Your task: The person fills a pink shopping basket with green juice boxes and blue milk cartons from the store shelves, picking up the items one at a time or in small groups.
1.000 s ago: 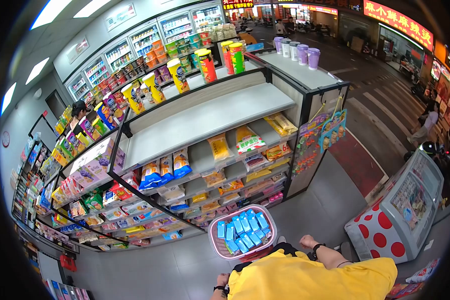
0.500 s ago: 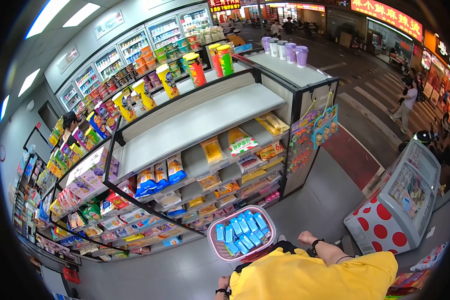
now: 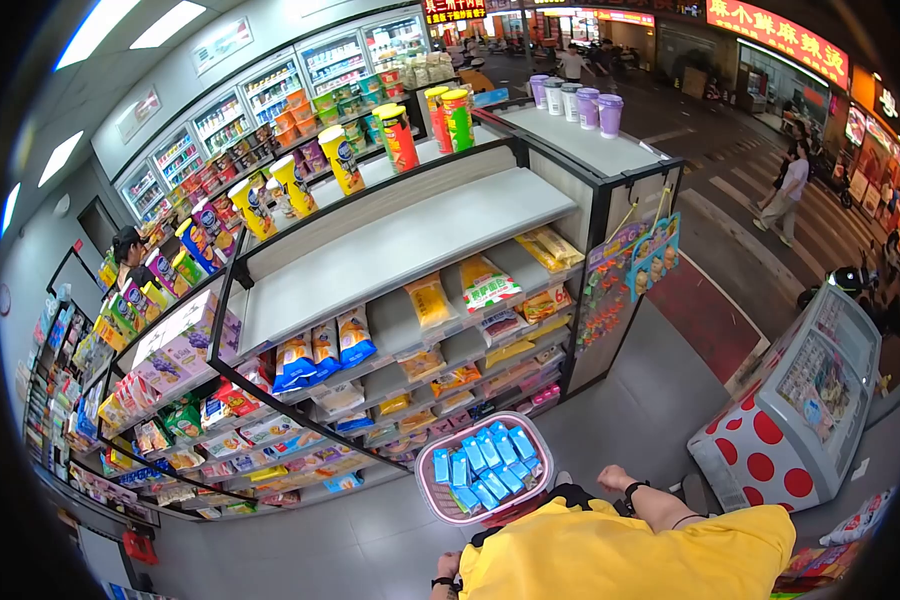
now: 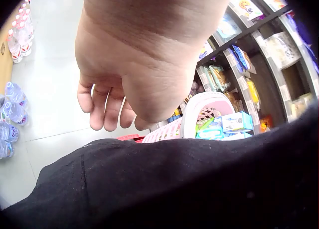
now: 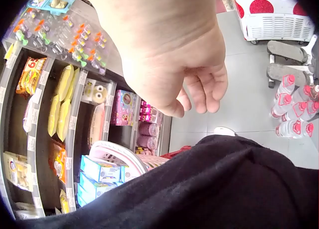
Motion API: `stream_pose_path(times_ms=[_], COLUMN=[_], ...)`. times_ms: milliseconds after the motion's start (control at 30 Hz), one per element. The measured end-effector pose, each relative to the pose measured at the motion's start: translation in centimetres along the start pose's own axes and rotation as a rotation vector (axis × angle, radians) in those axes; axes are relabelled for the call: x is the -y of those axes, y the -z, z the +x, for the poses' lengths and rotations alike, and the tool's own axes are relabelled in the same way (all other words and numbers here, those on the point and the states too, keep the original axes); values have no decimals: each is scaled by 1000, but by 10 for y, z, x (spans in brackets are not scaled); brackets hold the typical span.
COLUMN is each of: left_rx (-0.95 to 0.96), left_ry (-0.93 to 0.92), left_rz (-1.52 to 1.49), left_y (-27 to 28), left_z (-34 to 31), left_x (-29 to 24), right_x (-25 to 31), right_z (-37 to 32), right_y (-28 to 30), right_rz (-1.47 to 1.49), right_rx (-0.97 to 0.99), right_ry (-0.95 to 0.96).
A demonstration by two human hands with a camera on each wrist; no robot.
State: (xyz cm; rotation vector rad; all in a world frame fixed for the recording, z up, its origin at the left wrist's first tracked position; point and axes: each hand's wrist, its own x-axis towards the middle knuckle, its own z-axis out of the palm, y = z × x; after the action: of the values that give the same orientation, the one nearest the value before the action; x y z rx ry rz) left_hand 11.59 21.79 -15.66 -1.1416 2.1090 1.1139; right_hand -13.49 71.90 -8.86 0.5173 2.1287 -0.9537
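In the head view a pink basket (image 3: 428, 487) full of blue boxes (image 3: 486, 457) stands in front of the person's body, before the shelves. The left hand (image 3: 448, 566) is low at the basket's left, and the right hand (image 3: 613, 478) is to its right; neither touches it. The left wrist view has the left hand (image 4: 134, 84) hanging with loosely bent fingers, nothing in them, the basket (image 4: 192, 117) beyond. Seen from the right wrist, the right hand (image 5: 184, 69) hangs loosely curled and holds nothing, with blue boxes (image 5: 99, 176) at lower left.
A shelf unit (image 3: 400, 245) has a bare top shelf and packaged snacks (image 3: 430, 300) below. Chip cans (image 3: 341, 160) and purple cups (image 3: 610, 116) stand on top. At right is a freezer with red dots (image 3: 790, 420); water bottles (image 5: 294, 109) stand on the floor.
The head view swung slightly right, then a little back. The left hand sits slightly lower than a second ago. Outside, a walking person has moved left along the crossing. The basket and boxes look unchanged.
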Motion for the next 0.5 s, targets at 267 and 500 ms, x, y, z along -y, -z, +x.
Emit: stream_pose_path(times_ms=[267,500], left_rx=[-8,17], left_ry=[36,46], left_rz=[7,23], left_y=[9,5], left_z=[-17,-5], left_x=[-8,3], right_x=[3,9], right_z=[8,12], right_y=[-5,-5], right_rz=[32,-6], right_rx=[8,59], right_ry=[-9,-12])
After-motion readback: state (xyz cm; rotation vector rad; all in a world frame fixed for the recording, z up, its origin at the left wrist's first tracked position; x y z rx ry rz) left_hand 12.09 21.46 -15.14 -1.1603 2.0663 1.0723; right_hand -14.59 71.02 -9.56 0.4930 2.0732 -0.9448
